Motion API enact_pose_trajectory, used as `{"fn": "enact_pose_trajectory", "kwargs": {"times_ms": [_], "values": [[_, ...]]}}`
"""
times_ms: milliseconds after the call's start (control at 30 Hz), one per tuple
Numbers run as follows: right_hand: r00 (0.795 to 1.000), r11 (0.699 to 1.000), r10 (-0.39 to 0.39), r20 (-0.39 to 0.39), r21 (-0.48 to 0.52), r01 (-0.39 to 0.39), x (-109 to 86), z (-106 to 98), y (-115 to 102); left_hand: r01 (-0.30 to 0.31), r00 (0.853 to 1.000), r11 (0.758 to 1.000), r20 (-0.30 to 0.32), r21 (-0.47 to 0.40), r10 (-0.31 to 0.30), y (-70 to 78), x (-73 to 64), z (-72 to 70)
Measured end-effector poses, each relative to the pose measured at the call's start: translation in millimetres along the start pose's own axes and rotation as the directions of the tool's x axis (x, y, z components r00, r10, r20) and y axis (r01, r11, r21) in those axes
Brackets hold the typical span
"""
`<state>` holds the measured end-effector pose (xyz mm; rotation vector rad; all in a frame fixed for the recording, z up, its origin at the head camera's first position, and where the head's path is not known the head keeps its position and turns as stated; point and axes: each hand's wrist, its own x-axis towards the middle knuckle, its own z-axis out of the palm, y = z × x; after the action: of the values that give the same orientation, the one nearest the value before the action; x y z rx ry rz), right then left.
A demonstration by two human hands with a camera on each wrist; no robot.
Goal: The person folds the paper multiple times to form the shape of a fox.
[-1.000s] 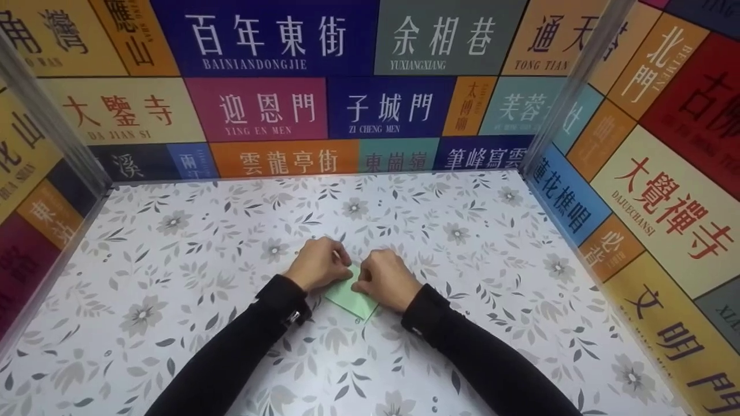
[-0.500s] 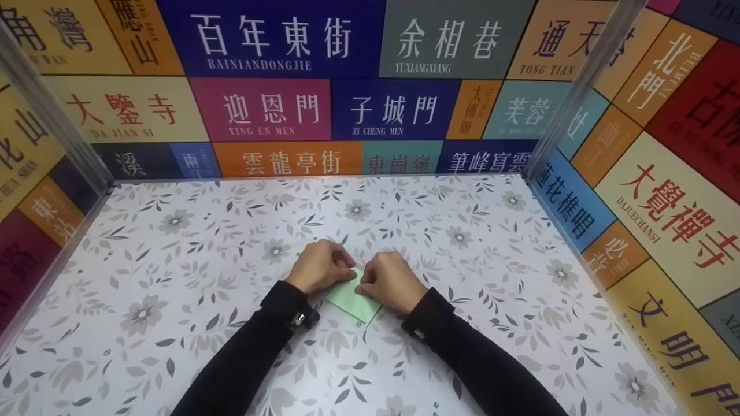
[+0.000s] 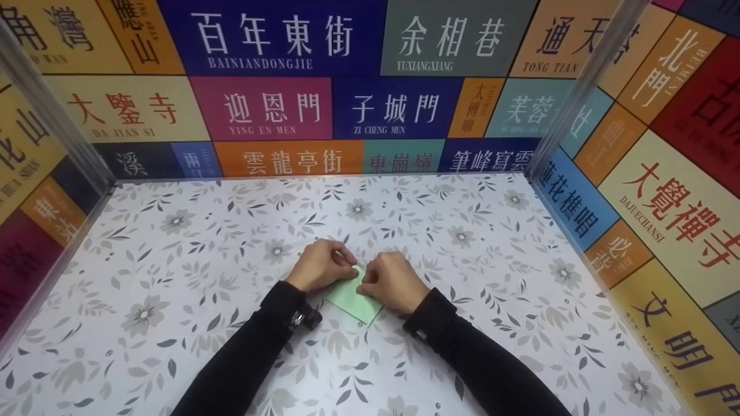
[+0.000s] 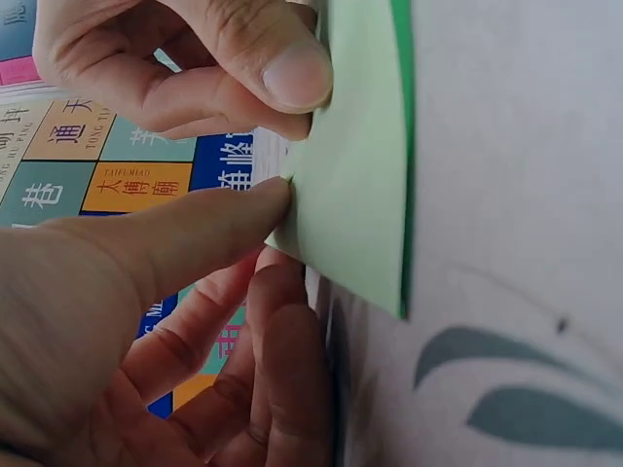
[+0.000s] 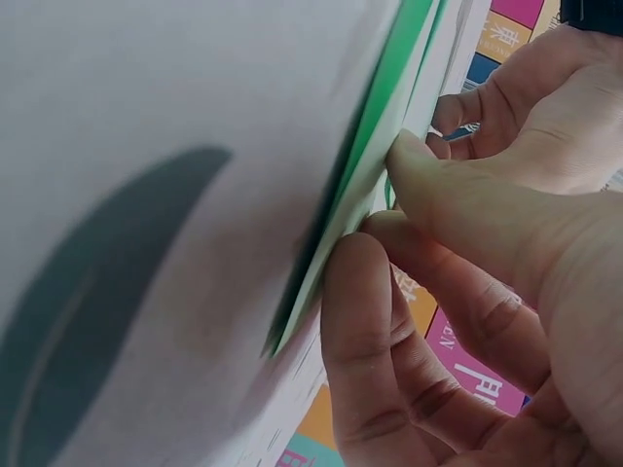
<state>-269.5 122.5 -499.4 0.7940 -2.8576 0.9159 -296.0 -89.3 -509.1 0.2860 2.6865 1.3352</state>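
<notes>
A folded piece of light green paper (image 3: 351, 301) lies on the flowered tabletop, one corner pointing toward the person. My left hand (image 3: 321, 267) pinches its far left edge, thumb on top and fingers beneath, as the left wrist view shows on the paper (image 4: 360, 165). Opposite, my right hand (image 3: 393, 282) pinches the paper's right side between thumb and curled fingers. In the right wrist view a darker green layer shows along the edge of the paper (image 5: 375, 146), so it is doubled. The two hands hide its far part and side corners.
The white tabletop (image 3: 231, 358) carries a grey leaf and flower print. Behind it stands a back wall (image 3: 272, 110) of coloured name panels. Similar panels form a right side wall (image 3: 659, 202) and a left side wall (image 3: 34, 173), with clear strips at the corners.
The view has shifted slightly. Both hands keep hold of the green paper in nearly the same place, and the paper's near corner shows a little more than a second ago.
</notes>
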Motion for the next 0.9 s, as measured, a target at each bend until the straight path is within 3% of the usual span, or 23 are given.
{"fn": "enact_pose_trajectory", "kwargs": {"times_ms": [400, 900], "values": [[1.000, 1.000, 0.014, 0.010, -0.002, -0.014, -0.8, -0.5, 1.6, 0.028, 1.000, 1.000, -0.008, -0.006, -0.028, -0.3, 0.5, 2.4], [1.000, 0.998, 0.022, 0.021, 0.054, -0.023, 0.1, -8.1, 7.5, 0.054, 0.996, 0.998, 0.069, -0.033, -0.052, 1.5, -0.3, -6.3]]}}
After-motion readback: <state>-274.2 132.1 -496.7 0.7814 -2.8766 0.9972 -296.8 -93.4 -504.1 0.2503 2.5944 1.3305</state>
